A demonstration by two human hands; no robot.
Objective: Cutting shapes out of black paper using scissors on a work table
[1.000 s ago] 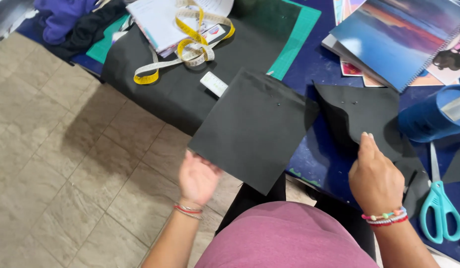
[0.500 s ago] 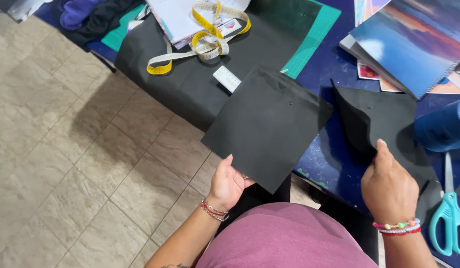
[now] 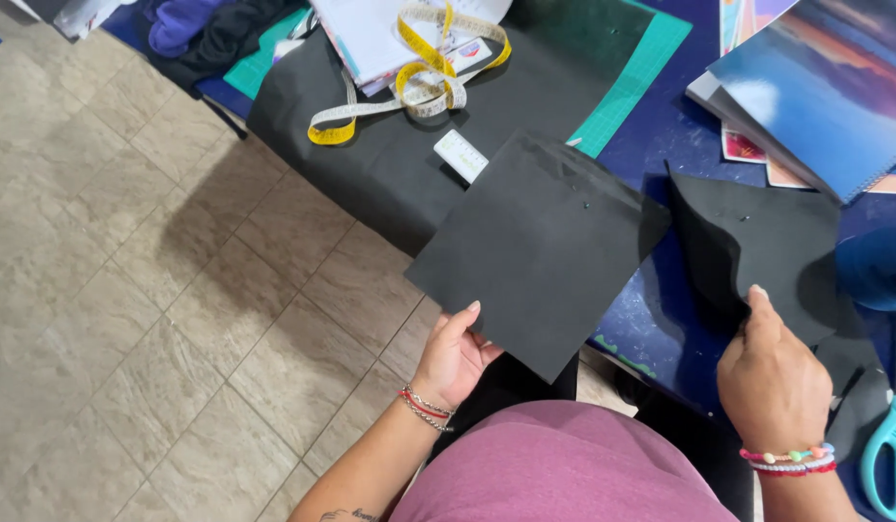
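Observation:
My left hand (image 3: 451,356) grips the near left edge of a flat black foam sheet (image 3: 540,246), held out over the table's edge and the floor. My right hand (image 3: 769,379) rests on a second black foam piece (image 3: 757,242) with a pointed, cut corner, lying on the dark blue table top (image 3: 675,135). Its fingers are pressed onto that piece's near edge. Teal-handled scissors (image 3: 885,454) lie just right of my right wrist.
A large black sheet (image 3: 390,169) lies over a green cutting mat (image 3: 641,68). On it are a yellow measuring tape (image 3: 424,72), white papers and a small white ruler (image 3: 461,155). A blue-covered notebook (image 3: 825,87) sits at the far right. Tiled floor (image 3: 177,309) fills the left.
My left hand has shifted right along the black sheet's near edge, and the sheet has swung a little rightward. My right hand stays on the cut piece.

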